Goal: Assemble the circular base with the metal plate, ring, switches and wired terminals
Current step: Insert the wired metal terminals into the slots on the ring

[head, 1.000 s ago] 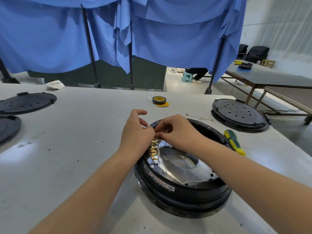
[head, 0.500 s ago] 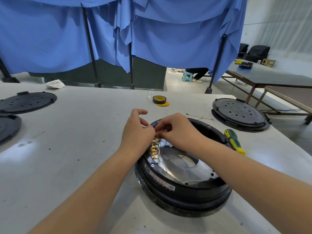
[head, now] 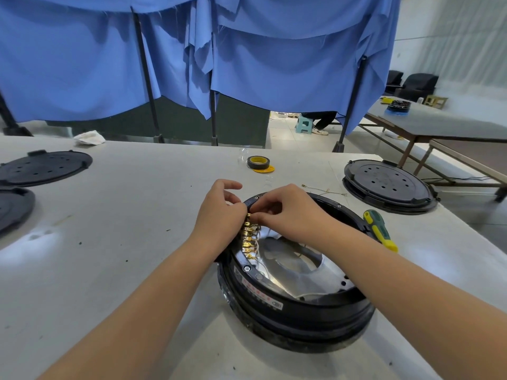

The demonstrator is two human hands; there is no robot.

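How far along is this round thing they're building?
Partly done. The shiny metal plate already sits inside the circular base, with a row of gold terminals on its rim. Both hands, left and right, work at the row's far end. Remaining steps aren't visible.

**Blue drapes behind a pale workbench**

From my feed I see a pale grey table (head: 109, 229) running wide across the view. Behind it, blue cloth (head: 260, 50) hangs over dark upright poles (head: 145, 75), with a dark panel (head: 178, 124) below. Through the gap lies a light tiled floor (head: 285, 138) with a small teal stool (head: 304, 125). At right stands a second table (head: 439, 127) on brown legs, dark armchairs (head: 417, 83) beyond it, against a white wall (head: 452, 37).
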